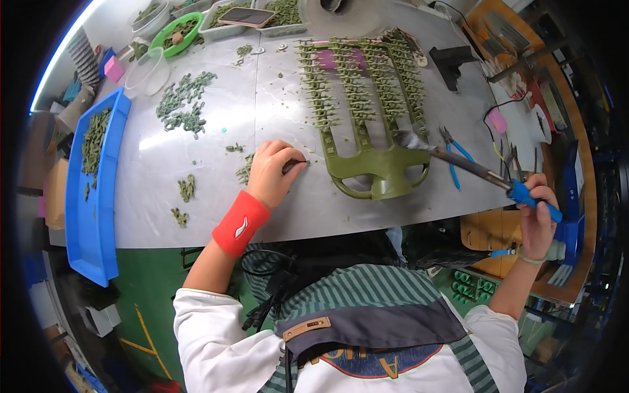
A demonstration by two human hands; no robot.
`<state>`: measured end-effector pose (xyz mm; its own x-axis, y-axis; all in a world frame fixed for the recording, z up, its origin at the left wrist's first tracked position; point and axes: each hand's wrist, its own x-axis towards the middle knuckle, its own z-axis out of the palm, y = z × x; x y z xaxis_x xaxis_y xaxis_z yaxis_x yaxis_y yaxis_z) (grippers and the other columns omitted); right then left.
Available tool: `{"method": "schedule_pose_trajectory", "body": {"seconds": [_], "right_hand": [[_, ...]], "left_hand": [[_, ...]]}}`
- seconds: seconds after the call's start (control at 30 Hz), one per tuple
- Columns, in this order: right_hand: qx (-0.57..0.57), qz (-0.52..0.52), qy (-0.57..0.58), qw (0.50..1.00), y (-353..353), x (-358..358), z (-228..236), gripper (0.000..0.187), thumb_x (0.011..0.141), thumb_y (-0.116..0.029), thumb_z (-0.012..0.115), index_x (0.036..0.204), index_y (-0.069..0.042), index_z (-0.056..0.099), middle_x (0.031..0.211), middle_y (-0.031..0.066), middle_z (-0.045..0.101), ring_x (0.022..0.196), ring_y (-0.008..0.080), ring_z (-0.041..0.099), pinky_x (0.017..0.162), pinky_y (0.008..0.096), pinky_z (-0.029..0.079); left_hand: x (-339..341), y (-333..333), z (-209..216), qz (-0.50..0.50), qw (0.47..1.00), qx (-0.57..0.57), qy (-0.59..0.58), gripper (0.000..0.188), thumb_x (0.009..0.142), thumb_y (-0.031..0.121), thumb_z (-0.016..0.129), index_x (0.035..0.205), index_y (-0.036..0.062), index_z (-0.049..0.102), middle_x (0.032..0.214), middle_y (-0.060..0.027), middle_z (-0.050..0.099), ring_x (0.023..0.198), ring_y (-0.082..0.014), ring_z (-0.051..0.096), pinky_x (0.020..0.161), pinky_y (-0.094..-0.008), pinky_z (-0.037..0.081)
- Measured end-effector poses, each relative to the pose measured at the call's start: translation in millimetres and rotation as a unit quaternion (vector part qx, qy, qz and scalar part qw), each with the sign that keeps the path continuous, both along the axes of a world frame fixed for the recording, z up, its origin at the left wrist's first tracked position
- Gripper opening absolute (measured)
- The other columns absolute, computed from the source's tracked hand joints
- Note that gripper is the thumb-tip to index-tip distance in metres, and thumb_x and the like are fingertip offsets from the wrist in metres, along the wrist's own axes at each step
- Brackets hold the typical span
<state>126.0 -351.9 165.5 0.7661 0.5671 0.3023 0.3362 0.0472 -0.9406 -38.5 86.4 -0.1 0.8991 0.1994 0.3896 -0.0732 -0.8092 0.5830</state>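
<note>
A green plastic rack (pixel 380 171) lies ahead of me, its several long arms lined with small green moulded pieces (pixel 354 78). My right hand (pixel 542 213) grips the blue handle of a long, grey-shafted tool (pixel 475 169). Its pale, blurred tip reaches over the near part of the rack; the exact kind of tool cannot be made out. To the left of the rack, my left hand (pixel 270 171), above a red wristband, rests by the table with curled fingers around a small dark thing. A few loose green pieces (pixel 245 171) lie beside that hand.
A blue tray (pixel 73 223) with green pieces stands at the left edge. Loose pieces (pixel 185 101) are spread near it. Tubs (pixel 285 14), a green bowl (pixel 159 42) and a phone (pixel 246 16) stand at the back. Blue-handled pliers (pixel 454 171) lie right of the rack.
</note>
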Motion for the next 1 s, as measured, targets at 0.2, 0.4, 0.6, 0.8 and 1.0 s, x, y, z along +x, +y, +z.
{"method": "schedule_pose_trajectory", "body": {"seconds": [0.2,0.4,0.6,0.8,1.0], "right_hand": [[-0.109,0.101,-0.085,0.985,77,-18,13,0.024,0.087,-0.022,0.064,0.096,0.000,0.065,0.106,0.0124,0.054,0.092,0.0210,0.056,0.077,0.0310,0.049],[-0.163,0.145,-0.156,0.963,119,-21,19,0.016,0.082,-0.012,0.066,0.093,-0.001,0.068,0.102,0.0120,0.058,0.094,0.0227,0.058,0.084,0.0354,0.046],[-0.194,0.171,-0.196,0.946,140,-25,23,0.015,0.080,-0.003,0.065,0.095,-0.001,0.068,0.103,0.0122,0.060,0.095,0.0230,0.060,0.086,0.0356,0.047],[-0.197,0.188,-0.209,0.939,150,-32,24,0.017,0.078,0.001,0.065,0.095,-0.001,0.068,0.104,0.0122,0.060,0.094,0.0227,0.061,0.084,0.0340,0.048],[-0.182,0.152,-0.218,0.947,126,-28,31,0.015,0.082,-0.009,0.064,0.094,0.000,0.067,0.103,0.0129,0.059,0.090,0.0221,0.060,0.081,0.0327,0.049]], "left_hand": [[-8,-8,12,0.034,0.986,-0.159,-0.017,0.011,0.081,0.005,0.071,0.091,0.0042,0.068,0.085,-0.0070,0.068,0.072,-0.0177,0.062,0.066,-0.0287,0.051],[-3,-9,23,0.031,0.978,-0.203,-0.044,0.010,0.081,0.004,0.071,0.090,0.0040,0.071,0.083,-0.0070,0.070,0.071,-0.0156,0.064,0.065,-0.0272,0.051],[7,-8,21,0.019,0.984,-0.172,-0.043,0.011,0.080,0.004,0.071,0.091,0.0047,0.072,0.082,-0.0071,0.070,0.073,-0.0173,0.066,0.066,-0.0273,0.051],[14,-12,20,0.014,0.982,-0.184,-0.042,0.012,0.080,0.003,0.071,0.092,0.0050,0.072,0.084,-0.0078,0.070,0.074,-0.0177,0.066,0.066,-0.0281,0.052],[16,-12,17,0.018,0.986,-0.158,-0.052,0.012,0.080,0.003,0.070,0.093,0.0043,0.070,0.084,-0.0085,0.069,0.074,-0.0178,0.066,0.066,-0.0283,0.052]]}}
